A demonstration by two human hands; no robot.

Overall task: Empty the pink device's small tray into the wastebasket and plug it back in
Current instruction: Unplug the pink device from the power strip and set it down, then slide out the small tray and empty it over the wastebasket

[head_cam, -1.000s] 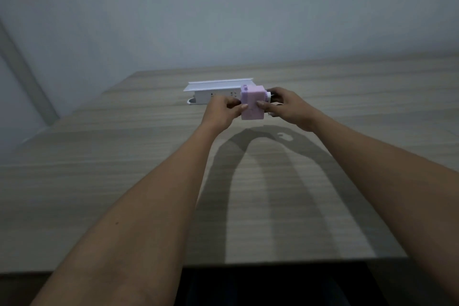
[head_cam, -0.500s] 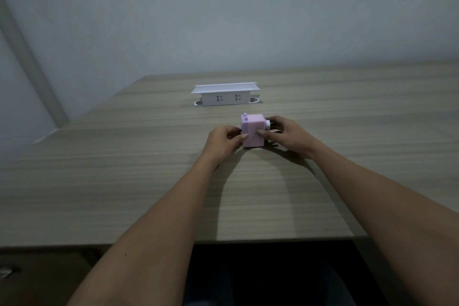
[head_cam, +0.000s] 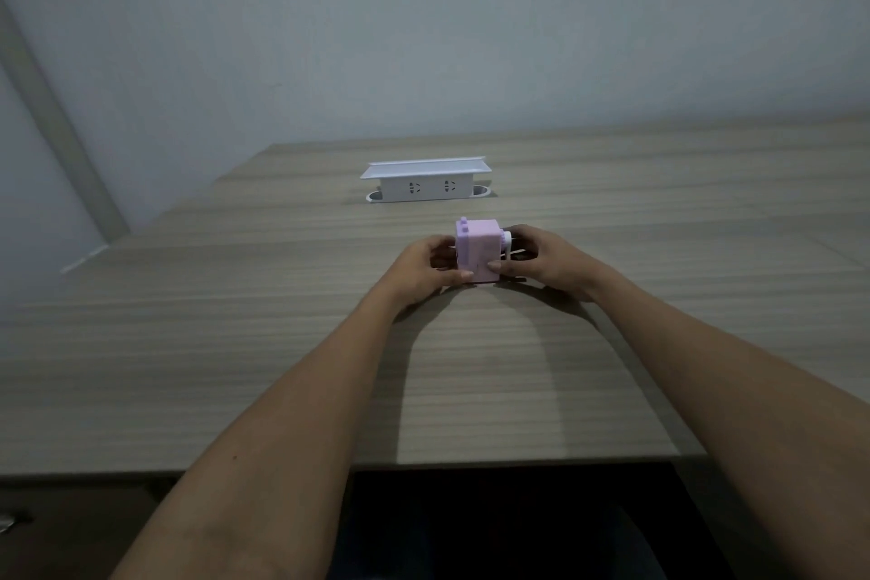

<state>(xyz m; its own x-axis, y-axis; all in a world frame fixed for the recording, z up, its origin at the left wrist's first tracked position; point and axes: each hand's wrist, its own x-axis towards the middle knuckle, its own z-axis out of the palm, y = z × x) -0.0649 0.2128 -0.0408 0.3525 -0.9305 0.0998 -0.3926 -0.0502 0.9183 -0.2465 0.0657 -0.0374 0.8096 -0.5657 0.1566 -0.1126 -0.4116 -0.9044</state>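
The pink device [head_cam: 478,247] is a small boxy block with a white knob on its right side, standing on the wooden table [head_cam: 235,344]. My left hand [head_cam: 423,268] grips its left side, thumb along the lower front. My right hand [head_cam: 541,257] holds its right side by the white knob. Its small tray is not distinguishable. No wastebasket is in view.
A white pop-up socket box [head_cam: 423,181] with two outlets on its front stands on the table behind the device, a hand's length away. The table's near edge runs across the bottom, with dark space beneath. A grey wall rises behind.
Both hands carried the pink device away from the socket box toward me and set it on the table. In the last half second it barely moved.
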